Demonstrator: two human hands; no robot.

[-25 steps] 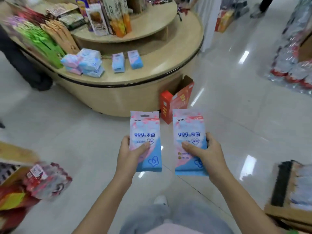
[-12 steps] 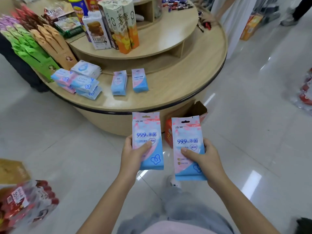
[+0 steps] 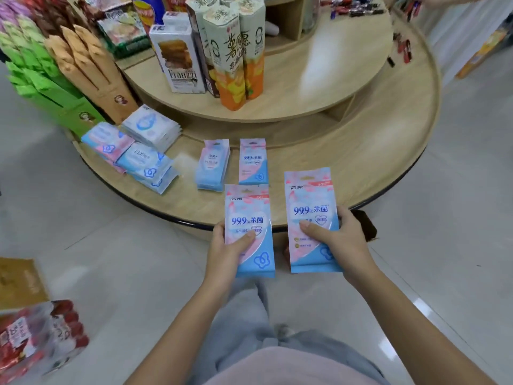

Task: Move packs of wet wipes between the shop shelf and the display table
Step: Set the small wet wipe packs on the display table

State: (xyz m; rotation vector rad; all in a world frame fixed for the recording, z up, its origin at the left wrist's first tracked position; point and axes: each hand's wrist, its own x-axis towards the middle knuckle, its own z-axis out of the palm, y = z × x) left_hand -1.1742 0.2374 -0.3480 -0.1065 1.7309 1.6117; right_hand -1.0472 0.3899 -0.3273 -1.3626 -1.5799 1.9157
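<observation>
gripping left pack (image 3: 249,232) in my left hand (image 3: 226,252), right pack (image 3: 311,215) in my right hand (image 3: 342,241), thumbs clamped across; long axes aim at display table (image 3: 366,165) ahead.

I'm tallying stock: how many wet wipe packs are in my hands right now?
2 in view: the left pack in the left hand, the right pack in the right hand. A doubled bottom edge on the right pack hints another may hide behind it.

— Where are the pink-and-blue wipes sitting?
— The left pack (image 3: 247,209) and the right pack (image 3: 311,195) are being held face-up over the display table's (image 3: 361,168) near rim. A short stack (image 3: 212,168) and another pack (image 3: 253,162) are lying side by side beyond.
</observation>
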